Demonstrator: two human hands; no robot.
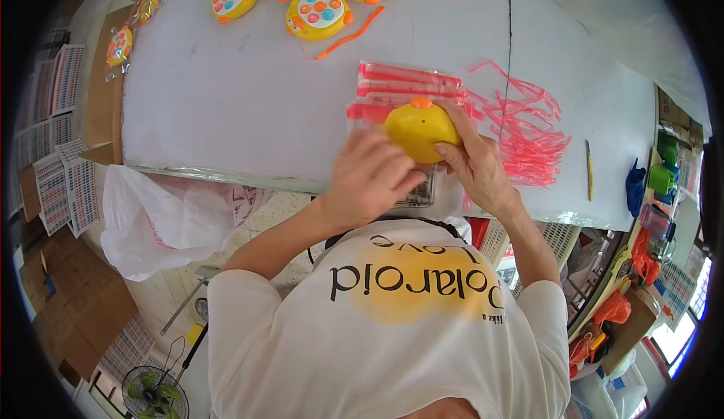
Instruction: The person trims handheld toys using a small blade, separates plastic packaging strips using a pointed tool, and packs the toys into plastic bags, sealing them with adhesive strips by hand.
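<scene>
My right hand (483,164) is closed around a smooth yellow toy (417,134) with an orange beak-like tip. The thumb lies on its near side and the fingers curve behind it. Close to the toy's left side is my left hand (375,174), its fingers bent and smeared by motion. Whether it grips anything cannot be made out. Under and behind the toy lie clear plastic bags with pink-red strips (411,79). A dark, partly hidden item (422,193) shows below the toy at the table edge.
Pink ribbon strands (532,144) spread to the right, beside a yellow pen-like tool (590,170). Several yellow toys with colored buttons (318,13) lie at the far side, one with an orange strap (354,34). A white plastic bag (162,219) hangs at the table's front left.
</scene>
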